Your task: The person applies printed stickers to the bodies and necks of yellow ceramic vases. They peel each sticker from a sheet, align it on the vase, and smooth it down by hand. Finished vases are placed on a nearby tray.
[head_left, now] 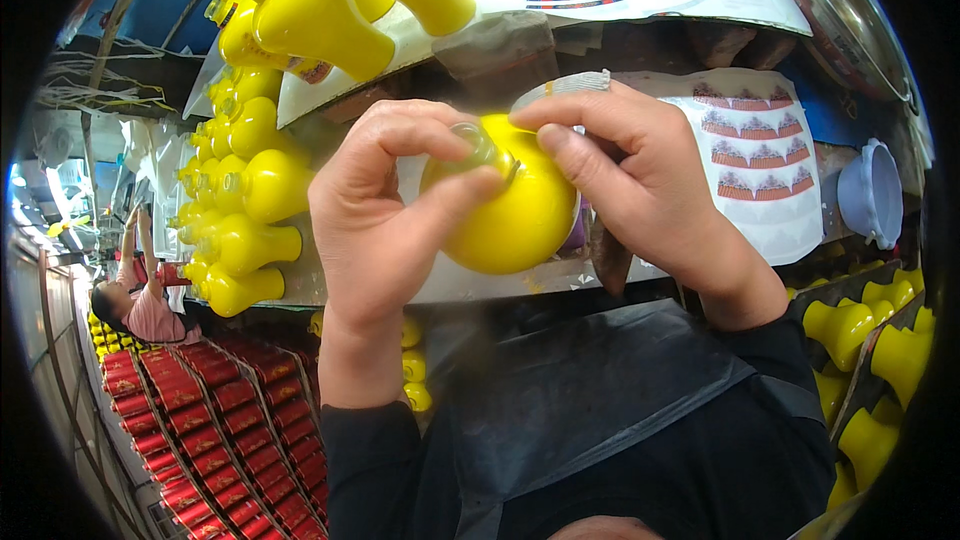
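A glossy yellow bottle (522, 225) with a rounded body is held before me, its clear neck (474, 145) tipped toward the upper left. My left hand (375, 205) is closed round that neck, thumb and forefinger at its two sides. Beside the left thumb, a small dark mark shows on the yellow shoulder. My right hand (645, 165) has its forefinger and thumb bent together against the bottle's upper right side; whatever they pinch is too small to make out. A grey ribbed piece (575, 86) shows just behind the right knuckles.
Several yellow bottles (275, 185) lie stacked at the left; more (325, 20) stand above them. Decal sheets (760, 155) lie right and at the far side. A pale blue basin (870, 195) sits far right. Red boxes (215, 430) fill the lower left, near another person (150, 310).
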Action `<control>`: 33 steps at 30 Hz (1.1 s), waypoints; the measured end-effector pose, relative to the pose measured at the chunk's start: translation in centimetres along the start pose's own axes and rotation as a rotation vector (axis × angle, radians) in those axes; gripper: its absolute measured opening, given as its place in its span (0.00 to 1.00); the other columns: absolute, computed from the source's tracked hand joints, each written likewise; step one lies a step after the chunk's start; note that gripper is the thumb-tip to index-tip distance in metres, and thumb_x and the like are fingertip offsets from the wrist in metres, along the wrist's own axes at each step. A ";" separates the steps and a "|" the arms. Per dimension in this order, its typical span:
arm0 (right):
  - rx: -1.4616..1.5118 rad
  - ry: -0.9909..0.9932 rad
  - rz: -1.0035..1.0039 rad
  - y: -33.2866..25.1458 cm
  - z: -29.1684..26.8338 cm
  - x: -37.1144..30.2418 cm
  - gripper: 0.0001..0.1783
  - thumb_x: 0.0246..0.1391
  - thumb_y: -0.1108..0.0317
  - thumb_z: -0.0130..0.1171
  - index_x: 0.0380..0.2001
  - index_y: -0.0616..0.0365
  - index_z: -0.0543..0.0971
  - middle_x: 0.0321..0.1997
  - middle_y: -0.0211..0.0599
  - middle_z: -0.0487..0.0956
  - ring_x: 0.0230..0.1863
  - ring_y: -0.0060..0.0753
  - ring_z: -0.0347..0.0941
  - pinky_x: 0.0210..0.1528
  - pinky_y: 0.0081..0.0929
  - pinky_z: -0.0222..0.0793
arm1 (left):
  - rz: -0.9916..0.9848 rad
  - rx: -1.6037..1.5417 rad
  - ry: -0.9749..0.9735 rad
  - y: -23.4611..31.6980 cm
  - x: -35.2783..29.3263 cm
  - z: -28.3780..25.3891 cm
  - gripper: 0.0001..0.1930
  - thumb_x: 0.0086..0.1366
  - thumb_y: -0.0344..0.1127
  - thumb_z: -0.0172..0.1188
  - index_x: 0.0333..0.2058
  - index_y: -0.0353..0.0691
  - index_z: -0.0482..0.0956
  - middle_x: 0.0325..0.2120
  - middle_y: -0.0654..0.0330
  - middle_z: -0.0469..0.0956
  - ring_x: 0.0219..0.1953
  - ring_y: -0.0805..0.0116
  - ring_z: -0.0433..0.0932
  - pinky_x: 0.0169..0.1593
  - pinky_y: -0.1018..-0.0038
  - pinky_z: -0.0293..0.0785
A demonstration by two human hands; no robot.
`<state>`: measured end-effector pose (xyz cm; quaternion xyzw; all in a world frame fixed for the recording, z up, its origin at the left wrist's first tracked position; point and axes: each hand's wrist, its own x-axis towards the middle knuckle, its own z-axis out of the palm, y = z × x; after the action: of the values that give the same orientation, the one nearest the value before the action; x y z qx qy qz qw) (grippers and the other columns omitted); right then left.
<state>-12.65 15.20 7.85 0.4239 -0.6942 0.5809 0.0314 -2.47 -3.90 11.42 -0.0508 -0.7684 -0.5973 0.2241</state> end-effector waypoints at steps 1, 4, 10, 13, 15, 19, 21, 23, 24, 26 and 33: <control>0.023 0.015 0.000 0.0 0.0 -0.1 0.11 0.64 0.69 0.62 0.45 0.62 0.86 0.35 0.36 0.82 0.27 0.19 0.72 0.29 0.19 0.66 | -0.007 -0.028 0.004 0.0 -0.1 -0.1 0.12 0.55 0.17 0.71 0.36 0.34 0.80 0.42 0.54 0.82 0.46 0.68 0.80 0.53 0.71 0.75; 0.103 0.029 0.045 0.0 -0.2 0.0 0.11 0.64 0.68 0.62 0.46 0.60 0.86 0.34 0.34 0.82 0.28 0.18 0.71 0.30 0.19 0.65 | -0.041 -0.275 0.023 -0.3 -0.4 -0.2 0.12 0.59 0.17 0.69 0.40 0.33 0.79 0.45 0.51 0.83 0.49 0.66 0.80 0.56 0.70 0.76; -0.048 -0.126 -0.012 -0.1 0.0 1.7 0.08 0.61 0.68 0.66 0.42 0.56 0.88 0.31 0.31 0.79 0.25 0.19 0.67 0.28 0.19 0.62 | -0.086 -0.367 0.060 -3.1 -0.4 -1.1 0.12 0.69 0.22 0.61 0.51 0.32 0.79 0.55 0.45 0.81 0.57 0.63 0.79 0.63 0.69 0.74; -0.082 -0.180 -0.047 0.5 0.6 3.6 0.08 0.58 0.67 0.69 0.39 0.57 0.88 0.30 0.32 0.78 0.24 0.20 0.67 0.27 0.20 0.62 | -0.150 -0.325 0.104 -3.8 -0.8 -1.9 0.19 0.71 0.24 0.60 0.59 0.32 0.77 0.56 0.49 0.80 0.56 0.67 0.79 0.63 0.71 0.72; -0.120 -0.226 -0.072 0.9 0.8 4.6 0.08 0.58 0.67 0.70 0.37 0.59 0.87 0.30 0.33 0.79 0.27 0.22 0.72 0.29 0.20 0.66 | -0.181 -0.336 0.101 -4.0 -0.9 -2.2 0.20 0.70 0.23 0.60 0.60 0.33 0.77 0.56 0.50 0.80 0.55 0.68 0.79 0.62 0.71 0.73; -0.045 -0.276 0.028 1.3 1.6 5.8 0.09 0.59 0.66 0.68 0.35 0.63 0.86 0.32 0.36 0.80 0.32 0.26 0.79 0.36 0.20 0.75 | -0.264 -0.351 0.151 -4.1 -0.9 -2.0 0.22 0.67 0.20 0.61 0.61 0.33 0.76 0.55 0.53 0.81 0.52 0.71 0.79 0.59 0.73 0.75; -0.061 -0.251 0.049 1.4 1.9 5.8 0.10 0.60 0.65 0.68 0.35 0.62 0.86 0.33 0.36 0.81 0.32 0.25 0.79 0.36 0.20 0.75 | -0.278 -0.333 0.201 -4.2 -0.8 -1.6 0.23 0.66 0.19 0.62 0.60 0.34 0.77 0.54 0.53 0.81 0.52 0.71 0.80 0.58 0.73 0.76; -0.049 -0.230 0.083 1.5 2.1 5.6 0.10 0.60 0.65 0.68 0.35 0.62 0.86 0.33 0.36 0.82 0.32 0.23 0.79 0.35 0.19 0.75 | -0.293 -0.310 0.238 -4.1 -0.6 -1.3 0.23 0.64 0.19 0.63 0.59 0.34 0.77 0.53 0.54 0.82 0.51 0.70 0.80 0.58 0.74 0.76; -0.026 -0.221 0.114 1.6 2.3 5.4 0.10 0.60 0.65 0.68 0.35 0.62 0.86 0.34 0.36 0.82 0.32 0.23 0.79 0.35 0.19 0.75 | -0.301 -0.293 0.247 -4.1 -0.5 -1.2 0.23 0.64 0.19 0.64 0.59 0.34 0.77 0.52 0.54 0.82 0.51 0.70 0.80 0.57 0.74 0.76; 0.002 -0.204 0.147 1.8 2.4 5.2 0.10 0.60 0.65 0.68 0.35 0.62 0.86 0.34 0.36 0.83 0.32 0.21 0.79 0.35 0.18 0.75 | -0.307 -0.272 0.258 -3.9 -0.3 -1.0 0.23 0.63 0.19 0.65 0.57 0.34 0.77 0.51 0.54 0.82 0.51 0.70 0.79 0.58 0.74 0.76; 0.048 -0.158 0.153 2.2 2.5 4.8 0.10 0.60 0.65 0.68 0.36 0.63 0.86 0.34 0.34 0.83 0.30 0.19 0.78 0.33 0.16 0.74 | -0.302 -0.223 0.283 -3.4 0.2 -0.4 0.20 0.62 0.21 0.67 0.53 0.34 0.76 0.49 0.55 0.82 0.51 0.71 0.78 0.58 0.73 0.75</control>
<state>-16.02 10.40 7.90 0.4147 -0.7108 0.5628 -0.0778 -3.70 -5.24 8.47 0.1245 -0.6574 -0.7064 0.2310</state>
